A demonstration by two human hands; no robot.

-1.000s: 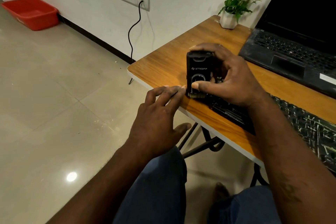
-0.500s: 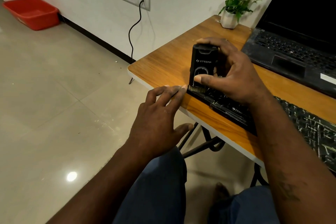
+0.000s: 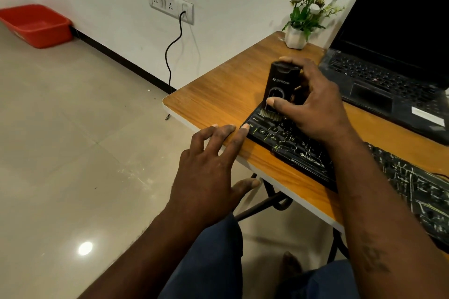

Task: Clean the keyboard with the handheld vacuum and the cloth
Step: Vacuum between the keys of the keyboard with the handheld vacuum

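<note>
My right hand (image 3: pixel 313 114) grips the vacuum (image 3: pixel 281 82) upright on the keyboard's (image 3: pixel 309 159) left end, brush on the keys. My left hand (image 3: pixel 209 172), fingers spread, touches that end's corner. Pressing hard could pop a key or slide the keyboard.

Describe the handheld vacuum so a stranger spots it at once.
On the wooden table, a black keyboard lies along the near edge. The vacuum stands on its left end in the right hand: a black block with bristles underneath.
</note>
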